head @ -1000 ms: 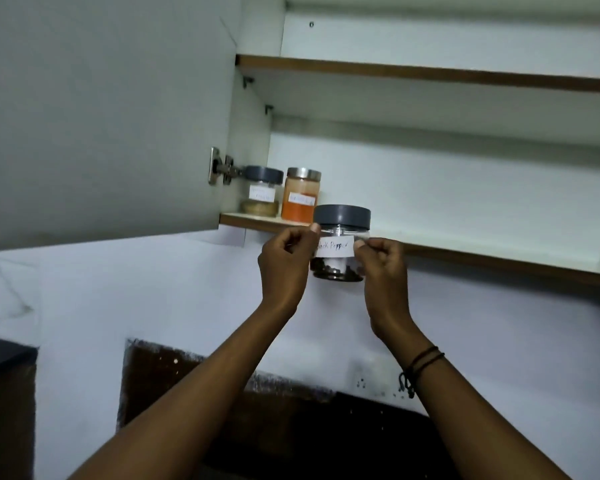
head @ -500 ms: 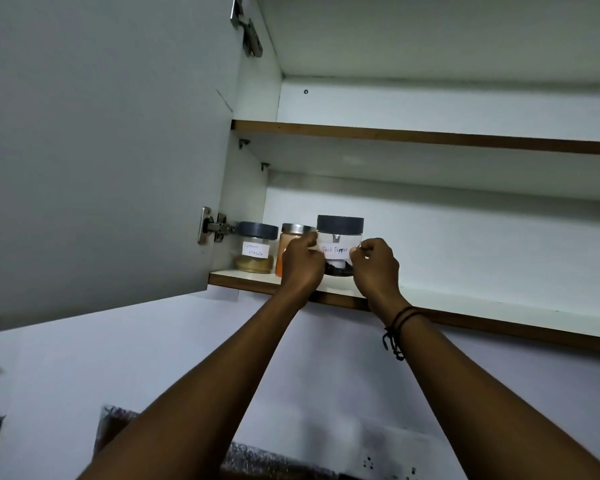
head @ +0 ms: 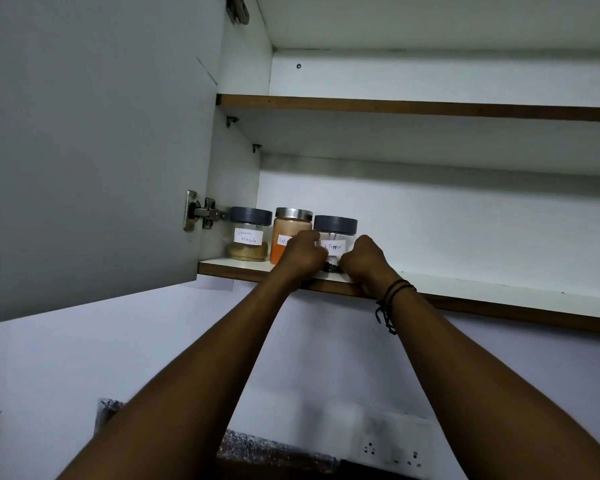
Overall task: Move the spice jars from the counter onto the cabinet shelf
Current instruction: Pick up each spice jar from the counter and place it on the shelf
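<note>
A clear black pepper jar (head: 335,237) with a grey lid and a white label stands on the lower cabinet shelf (head: 465,289). My left hand (head: 302,254) grips its left side and my right hand (head: 362,258) grips its right side. The hands hide its base. To its left, on the same shelf, stand an orange red-spice jar (head: 290,226) with a metal lid and a garam masala jar (head: 249,237) with a grey lid.
The open cabinet door (head: 90,150) hangs at the left, on a metal hinge (head: 201,213). An upper shelf (head: 416,107) runs above. Wall sockets (head: 392,450) sit on the white wall below.
Both hands have carried the pepper jar up from below the shelf edge and set it on the shelf beside the orange jar. The view has tilted upward.
</note>
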{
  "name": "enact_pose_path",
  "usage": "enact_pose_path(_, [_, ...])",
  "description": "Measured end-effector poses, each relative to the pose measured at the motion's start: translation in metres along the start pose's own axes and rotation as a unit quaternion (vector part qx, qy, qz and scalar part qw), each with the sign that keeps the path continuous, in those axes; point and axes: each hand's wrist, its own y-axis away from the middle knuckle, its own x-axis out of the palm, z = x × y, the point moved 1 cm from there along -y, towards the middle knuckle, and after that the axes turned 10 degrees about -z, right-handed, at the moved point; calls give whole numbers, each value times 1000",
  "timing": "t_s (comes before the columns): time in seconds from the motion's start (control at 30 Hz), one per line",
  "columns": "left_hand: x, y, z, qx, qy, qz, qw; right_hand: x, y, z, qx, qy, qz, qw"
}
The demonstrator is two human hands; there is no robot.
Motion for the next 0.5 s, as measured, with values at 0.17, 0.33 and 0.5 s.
enact_pose_path(0.17, [-7,32,-2,72,50,-103,991,-16,21,-1,-57,-16,-70,996])
enact_pose_path(0.33, [-8,91,5,147,115,-110,976,-37,77,-20,-111,-136,-129,976])
enact_pose_path(0.5, [8,144,24,68,163,-74,982,-37,132,-63,-75,-134,-81,985])
